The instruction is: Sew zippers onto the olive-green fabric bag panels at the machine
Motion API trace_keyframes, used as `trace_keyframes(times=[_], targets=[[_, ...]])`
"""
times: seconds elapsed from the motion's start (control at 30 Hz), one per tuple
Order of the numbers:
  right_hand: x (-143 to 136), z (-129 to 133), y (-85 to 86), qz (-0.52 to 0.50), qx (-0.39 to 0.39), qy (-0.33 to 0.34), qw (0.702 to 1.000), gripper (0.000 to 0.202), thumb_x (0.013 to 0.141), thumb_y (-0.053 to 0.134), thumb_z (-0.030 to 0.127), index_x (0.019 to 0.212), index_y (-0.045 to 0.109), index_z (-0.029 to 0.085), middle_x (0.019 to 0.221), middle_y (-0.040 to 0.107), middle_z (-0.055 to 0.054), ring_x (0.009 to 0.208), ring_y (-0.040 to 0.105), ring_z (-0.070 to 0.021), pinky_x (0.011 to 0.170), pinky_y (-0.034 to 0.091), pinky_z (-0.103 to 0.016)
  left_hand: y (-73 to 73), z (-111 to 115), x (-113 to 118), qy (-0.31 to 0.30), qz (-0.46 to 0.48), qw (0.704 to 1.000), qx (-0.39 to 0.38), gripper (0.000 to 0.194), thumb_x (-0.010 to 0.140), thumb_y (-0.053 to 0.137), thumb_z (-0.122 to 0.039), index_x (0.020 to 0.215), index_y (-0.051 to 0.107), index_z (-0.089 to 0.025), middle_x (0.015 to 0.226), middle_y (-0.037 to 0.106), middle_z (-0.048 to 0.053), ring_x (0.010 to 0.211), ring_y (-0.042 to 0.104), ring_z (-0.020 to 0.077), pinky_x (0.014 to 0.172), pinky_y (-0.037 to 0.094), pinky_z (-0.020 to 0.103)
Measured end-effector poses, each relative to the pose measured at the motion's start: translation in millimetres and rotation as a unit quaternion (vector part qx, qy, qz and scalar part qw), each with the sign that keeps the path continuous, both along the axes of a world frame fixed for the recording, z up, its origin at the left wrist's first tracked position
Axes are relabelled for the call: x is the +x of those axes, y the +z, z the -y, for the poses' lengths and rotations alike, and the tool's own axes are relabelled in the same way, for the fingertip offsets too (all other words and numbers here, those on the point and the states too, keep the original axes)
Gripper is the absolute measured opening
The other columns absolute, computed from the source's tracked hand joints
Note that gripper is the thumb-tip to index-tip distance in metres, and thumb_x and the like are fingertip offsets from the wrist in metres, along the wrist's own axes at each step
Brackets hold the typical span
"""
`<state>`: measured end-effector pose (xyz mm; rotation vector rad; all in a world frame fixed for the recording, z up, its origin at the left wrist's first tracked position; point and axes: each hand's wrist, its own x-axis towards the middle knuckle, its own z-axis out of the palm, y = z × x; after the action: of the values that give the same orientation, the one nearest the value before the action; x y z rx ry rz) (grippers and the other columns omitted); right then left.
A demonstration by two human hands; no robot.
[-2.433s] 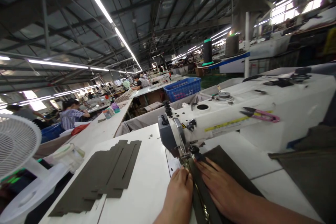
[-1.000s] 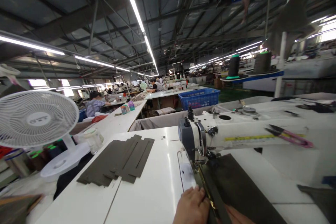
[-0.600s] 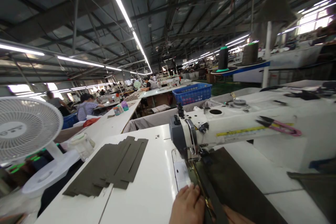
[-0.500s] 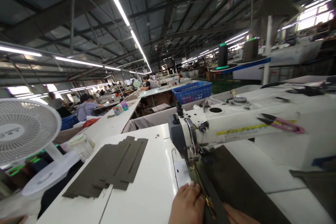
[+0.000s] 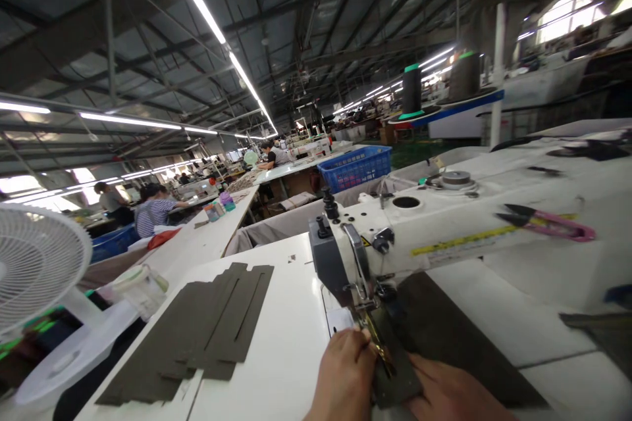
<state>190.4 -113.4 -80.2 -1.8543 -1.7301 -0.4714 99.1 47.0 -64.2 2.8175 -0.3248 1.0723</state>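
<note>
A white sewing machine point(image 5: 355, 243) holds a dark olive fabric piece point(image 5: 397, 375) under its presser foot. A gold-toothed zipper point(image 5: 379, 342) runs along this piece toward the needle. My left hand point(image 5: 345, 368) is closed with its fingertips pinched at the zipper's left edge, just in front of the foot. My right hand point(image 5: 449, 391) grips the near right edge of the same piece; its lower fingers are hidden. Under and beyond the right hand lies a larger dark fabric panel point(image 5: 454, 329).
Overlapping dark fabric pieces point(image 5: 197, 329) lie on the white table point(image 5: 281, 316) at left. A white fan point(image 5: 39, 270) stands further left. Pink-handled snips point(image 5: 548, 222) rest on the machine arm. Behind are a blue crate point(image 5: 355, 168) and co-workers at their tables.
Both hands have moved forward toward the needle with the zippered piece, whose near end now shows. More of my right hand is visible. The view has turned slightly right.
</note>
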Motion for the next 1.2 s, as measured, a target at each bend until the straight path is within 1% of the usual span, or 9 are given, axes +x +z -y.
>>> trace_keyframes(times=[0.07,0.23,0.43,0.57,0.67,0.77,0.9,0.97,1.2], targets=[[0,-2,6.0,0.008,-0.025,0.006,1.000,0.031,0.074,0.040,0.000,0.091,0.059,0.016,0.088,0.063,-0.006,0.080,0.061,-0.0173,0.074,0.050,-0.022,-0.8,-4,1,0.011,-0.051,0.998,-0.019,0.010,0.091,0.051,-0.016,0.095,0.060,-0.016,0.088,0.060,0.007,0.081,0.059,0.0207,0.070,0.053,0.029],[0,-4,15.5,0.023,-0.013,0.017,1.000,0.024,0.076,0.040,0.000,0.081,0.058,0.015,0.085,0.061,-0.008,0.083,0.057,-0.0193,0.077,0.048,-0.026,-1.3,-9,3,0.054,-0.144,0.987,-0.053,0.015,0.087,0.049,-0.009,0.092,0.060,-0.017,0.088,0.055,0.006,0.081,0.057,0.0196,0.072,0.051,0.028],[6,-7,19.4,-0.013,0.028,-0.046,0.998,0.024,0.082,0.036,0.008,0.085,0.058,0.017,0.087,0.059,-0.008,0.078,0.056,-0.0216,0.071,0.049,-0.032,-1.5,-7,-1,0.055,-0.146,0.983,-0.097,0.029,0.074,0.046,-0.003,0.096,0.060,-0.016,0.092,0.057,0.008,0.083,0.058,0.0210,0.072,0.051,0.029],[20,-17,19.2,-0.088,-0.030,-0.077,0.993,0.020,0.076,0.048,0.011,0.089,0.061,0.018,0.094,0.058,-0.009,0.088,0.055,-0.0245,0.078,0.047,-0.036,-8.6,-10,-9,0.009,-0.100,0.990,-0.103,0.047,0.064,0.048,-0.005,0.109,0.056,-0.017,0.105,0.058,0.010,0.091,0.057,0.0229,0.079,0.051,0.032],[29,-25,22.7,-0.112,-0.043,-0.017,0.993,0.021,0.084,0.041,0.014,0.085,0.062,0.017,0.090,0.059,-0.009,0.088,0.056,-0.0225,0.080,0.045,-0.033,-14.1,-11,-12,0.037,-0.073,0.995,-0.061,0.040,0.066,0.053,-0.010,0.106,0.056,-0.018,0.102,0.058,0.009,0.083,0.057,0.0223,0.072,0.051,0.031],[34,-31,24.2,-0.157,-0.040,-0.015,0.987,0.023,0.083,0.037,0.015,0.079,0.060,0.017,0.087,0.061,-0.009,0.083,0.058,-0.0224,0.075,0.045,-0.031,-17.5,-8,-10,0.065,-0.037,0.997,0.005,0.030,0.073,0.060,-0.011,0.102,0.057,-0.018,0.094,0.059,0.006,0.079,0.057,0.0202,0.067,0.048,0.028],[39,-37,21.7,-0.194,-0.052,-0.030,0.979,0.017,0.074,0.041,0.012,0.069,0.056,0.018,0.070,0.061,-0.003,0.065,0.059,-0.0180,0.059,0.044,-0.024,-22.1,-6,0,0.033,0.095,0.994,0.032,0.005,0.088,0.054,-0.018,0.089,0.059,-0.020,0.083,0.061,0.000,0.070,0.056,0.0154,0.058,0.041,0.027],[42,-39,20.0,-0.198,-0.059,-0.038,0.978,0.014,0.072,0.043,0.013,0.066,0.054,0.019,0.064,0.059,0.000,0.059,0.057,-0.0167,0.054,0.041,-0.022,-23.5,-5,5,0.019,0.145,0.989,0.037,0.015,0.093,0.049,-0.020,0.081,0.059,-0.020,0.078,0.062,-0.001,0.067,0.055,0.0134,0.056,0.038,0.027],[49,-43,12.5,-0.167,-0.084,-0.108,0.976,0.023,0.081,0.039,0.012,0.069,0.059,0.017,0.070,0.063,-0.005,0.064,0.060,-0.0197,0.057,0.039,-0.026,-11.8,1,0,-0.003,0.004,1.000,0.029,0.013,0.088,0.055,-0.009,0.078,0.059,-0.017,0.080,0.063,-0.002,0.076,0.056,0.0130,0.064,0.039,0.028]])
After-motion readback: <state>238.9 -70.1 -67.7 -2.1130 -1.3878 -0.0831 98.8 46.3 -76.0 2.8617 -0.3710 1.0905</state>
